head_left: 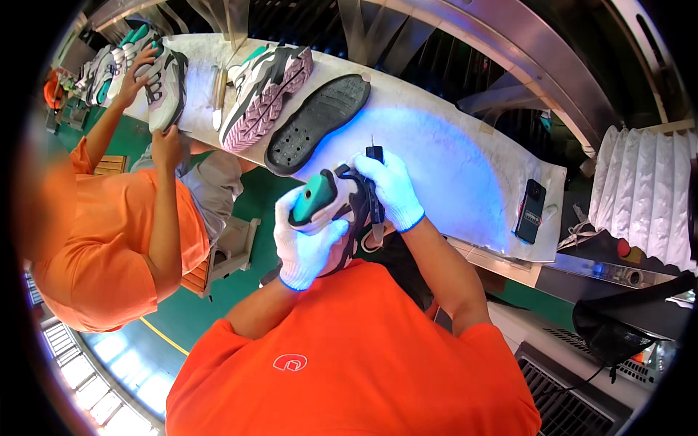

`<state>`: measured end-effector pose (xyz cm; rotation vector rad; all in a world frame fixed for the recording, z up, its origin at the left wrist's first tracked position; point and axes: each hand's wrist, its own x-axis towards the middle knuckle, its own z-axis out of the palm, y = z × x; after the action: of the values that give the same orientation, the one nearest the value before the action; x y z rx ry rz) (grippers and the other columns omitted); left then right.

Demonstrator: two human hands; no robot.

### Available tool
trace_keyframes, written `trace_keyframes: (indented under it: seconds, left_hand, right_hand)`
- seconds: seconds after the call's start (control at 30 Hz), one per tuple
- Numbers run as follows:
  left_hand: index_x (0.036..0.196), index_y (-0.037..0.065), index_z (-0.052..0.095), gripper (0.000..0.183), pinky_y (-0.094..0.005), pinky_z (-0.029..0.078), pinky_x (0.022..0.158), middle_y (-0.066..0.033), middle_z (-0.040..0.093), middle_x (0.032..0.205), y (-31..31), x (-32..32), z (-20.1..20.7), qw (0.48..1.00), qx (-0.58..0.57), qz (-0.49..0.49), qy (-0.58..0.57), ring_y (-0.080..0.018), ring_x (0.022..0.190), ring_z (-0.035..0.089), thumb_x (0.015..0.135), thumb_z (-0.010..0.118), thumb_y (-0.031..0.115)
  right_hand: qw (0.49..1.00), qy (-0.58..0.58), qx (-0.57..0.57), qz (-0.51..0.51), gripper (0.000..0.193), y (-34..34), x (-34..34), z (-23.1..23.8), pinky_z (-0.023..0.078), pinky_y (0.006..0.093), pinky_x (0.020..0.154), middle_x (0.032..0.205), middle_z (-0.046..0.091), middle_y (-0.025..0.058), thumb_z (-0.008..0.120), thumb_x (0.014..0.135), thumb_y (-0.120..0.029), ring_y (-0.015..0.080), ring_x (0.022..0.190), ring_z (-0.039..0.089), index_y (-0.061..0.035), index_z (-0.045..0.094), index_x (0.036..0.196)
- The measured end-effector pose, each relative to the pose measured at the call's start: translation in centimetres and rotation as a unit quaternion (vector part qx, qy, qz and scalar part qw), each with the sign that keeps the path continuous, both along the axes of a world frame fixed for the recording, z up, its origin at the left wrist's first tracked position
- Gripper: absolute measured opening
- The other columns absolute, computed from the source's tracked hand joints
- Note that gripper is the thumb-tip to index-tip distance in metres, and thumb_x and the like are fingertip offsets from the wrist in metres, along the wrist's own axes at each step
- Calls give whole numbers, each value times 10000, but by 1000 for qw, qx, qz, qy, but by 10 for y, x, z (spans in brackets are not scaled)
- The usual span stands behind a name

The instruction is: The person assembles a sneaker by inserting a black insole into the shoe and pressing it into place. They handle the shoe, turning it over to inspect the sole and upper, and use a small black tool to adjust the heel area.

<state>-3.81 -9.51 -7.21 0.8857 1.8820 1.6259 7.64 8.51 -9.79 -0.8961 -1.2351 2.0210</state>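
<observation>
My left hand (297, 247), in a white knit glove, is wrapped round a grey, black and white sneaker (339, 206) close to my chest. A teal foot form with a dark hole (314, 198) fills the shoe's opening. In my gloved right hand (395, 192) is a slim black tool (375, 154) with a thin metal pin at its top, held upright against the side of the shoe. Beyond my hands, a black perforated shoe sole (320, 122) lies on the table, beside another sneaker with a pink sole (263, 100).
Blue light falls on the pale worktable (451, 167). A dark phone (531, 211) lies at its right end, and a brush-like tool (219, 98) at the left. A co-worker in orange (123, 232) sits on my left, handling another sneaker (167, 89). Metal framework (523, 43) arches behind.
</observation>
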Motion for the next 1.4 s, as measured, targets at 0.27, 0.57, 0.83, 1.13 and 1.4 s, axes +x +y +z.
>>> trace_keyframes:
  seconds: [0.27, 0.57, 0.83, 1.13, 1.4]
  left_hand:
    - [1448, 17, 526, 839, -395, 608, 1039, -163, 723, 1304, -1, 7, -15, 998, 28, 25, -57, -230, 1183, 738, 746, 985, 28]
    - [1459, 14, 529, 842, -405, 564, 1105, -139, 668, 1367, -1, 16, -17, 998, 56, 8, 32, -243, 1254, 694, 738, 963, -10]
    - [1460, 4, 535, 866, -405, 557, 1111, -157, 666, 1364, -7, 14, -25, 997, 65, 20, 34, -262, 1277, 688, 729, 998, 45]
    - [1483, 1, 500, 864, -421, 597, 1052, -160, 676, 1354, -3, 31, -36, 971, 151, 81, -167, -247, 1216, 711, 752, 958, -51]
    - [1454, 53, 595, 832, -454, 619, 1027, -236, 709, 1391, -5, 4, -30, 911, 214, -119, 333, -393, 1199, 757, 729, 1001, 38]
  right_hand:
    - [934, -228, 271, -55, 216, -17, -9, 5, 530, 354, 703, 852, 716, 48, 766, 1006, -209, 117, 795, 660, 0, 724, 968]
    - [986, -50, 30, -156, 200, -30, -3, -4, 536, 310, 737, 876, 752, 35, 725, 1021, -189, 108, 805, 668, 4, 779, 1015]
    - [946, -238, 152, -159, 250, -43, -9, 11, 549, 401, 752, 871, 728, 113, 742, 1013, -241, 247, 794, 698, 8, 713, 1016]
    - [931, -261, 243, -83, 268, -24, -21, 20, 545, 495, 725, 814, 700, 205, 756, 985, -264, 385, 749, 694, -6, 702, 931]
    - [980, 95, -119, -125, 237, -18, 30, 3, 619, 424, 939, 1062, 777, 160, 627, 1088, -221, 266, 968, 764, 4, 701, 1093]
